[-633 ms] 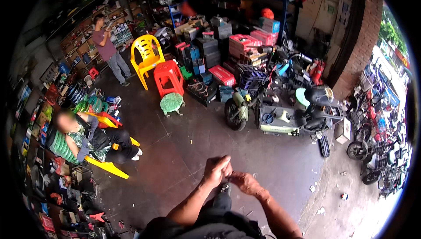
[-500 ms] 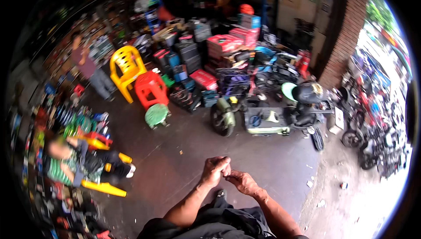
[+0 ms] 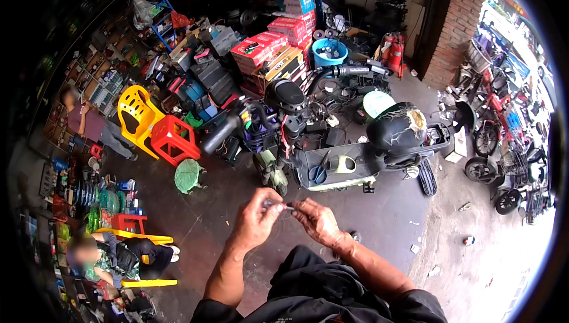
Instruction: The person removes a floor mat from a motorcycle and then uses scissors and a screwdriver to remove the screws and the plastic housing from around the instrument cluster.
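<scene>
While both forearms are rising from the lower edge of the view, the person's hands are meeting in front of the chest, above the dark trousers. The left hand is curling nearly closed, its thumb and fingertips pinching one end of a small thin object. The right hand is also bending mostly shut, its fingertips touching the other end of that piece, so the object is sitting between the two hands; what kind of thing it is cannot be told, as it is too small. Beyond the hands, a scooter is standing on the dark concrete floor. To its left a red plastic stool, a yellow plastic chair and a green round stool are standing close together. A second person is sitting low at the left among stacked goods.
</scene>
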{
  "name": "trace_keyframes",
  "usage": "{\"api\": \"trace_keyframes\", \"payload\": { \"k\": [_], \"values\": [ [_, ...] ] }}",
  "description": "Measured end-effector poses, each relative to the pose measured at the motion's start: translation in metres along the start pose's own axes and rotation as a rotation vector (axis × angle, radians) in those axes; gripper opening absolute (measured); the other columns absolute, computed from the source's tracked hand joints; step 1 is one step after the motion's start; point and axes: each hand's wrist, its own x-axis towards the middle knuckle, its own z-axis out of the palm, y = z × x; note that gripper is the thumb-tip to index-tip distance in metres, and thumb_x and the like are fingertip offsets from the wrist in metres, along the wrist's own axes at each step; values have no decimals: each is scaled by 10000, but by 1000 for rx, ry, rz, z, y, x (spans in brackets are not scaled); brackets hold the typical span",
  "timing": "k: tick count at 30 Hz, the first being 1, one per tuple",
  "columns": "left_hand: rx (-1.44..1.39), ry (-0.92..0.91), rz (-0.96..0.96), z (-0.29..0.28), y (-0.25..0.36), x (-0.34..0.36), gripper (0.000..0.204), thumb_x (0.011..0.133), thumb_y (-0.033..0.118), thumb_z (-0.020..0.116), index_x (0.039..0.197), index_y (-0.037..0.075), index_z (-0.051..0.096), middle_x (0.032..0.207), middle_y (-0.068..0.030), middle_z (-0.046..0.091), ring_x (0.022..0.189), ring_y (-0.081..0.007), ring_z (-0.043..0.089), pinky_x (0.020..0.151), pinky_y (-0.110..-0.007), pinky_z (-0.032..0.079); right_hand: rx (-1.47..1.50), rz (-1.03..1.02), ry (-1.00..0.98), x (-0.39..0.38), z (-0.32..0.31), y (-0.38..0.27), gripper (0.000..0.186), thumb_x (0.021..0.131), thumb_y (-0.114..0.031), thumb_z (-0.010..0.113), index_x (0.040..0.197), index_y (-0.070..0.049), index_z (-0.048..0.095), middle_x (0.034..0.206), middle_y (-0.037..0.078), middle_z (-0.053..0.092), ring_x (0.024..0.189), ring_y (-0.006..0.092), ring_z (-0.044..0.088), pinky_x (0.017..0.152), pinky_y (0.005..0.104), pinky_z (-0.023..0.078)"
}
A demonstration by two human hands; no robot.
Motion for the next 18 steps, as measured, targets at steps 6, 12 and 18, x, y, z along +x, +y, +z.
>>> {"api": "trace_keyframes", "payload": {
  "k": [6,12,18],
  "values": [
    [37,356,309,-1,48,95,183,927,34,582,1083,-15,500,1021,-120,589,811,-139,610,704,-251,502,501,476,184,79,-33,69,266,895,-192,681,1058,5,608,854,49,648,837,98,588,748,268,478],
    [131,339,350,4,42,189,194,939,40,569,1108,-13,490,1035,-109,585,838,-133,620,705,-238,501,879,581,285,166,-47,105,277,880,-283,687,980,-33,623,797,-10,596,700,71,496,634,228,405],
    [274,273,266,7,38,240,161,928,42,583,1057,-23,512,932,-102,608,780,-146,612,674,-264,497,1020,592,232,212,-55,105,285,892,-256,681,948,2,574,771,11,585,681,79,513,606,245,429]
  ]
}}
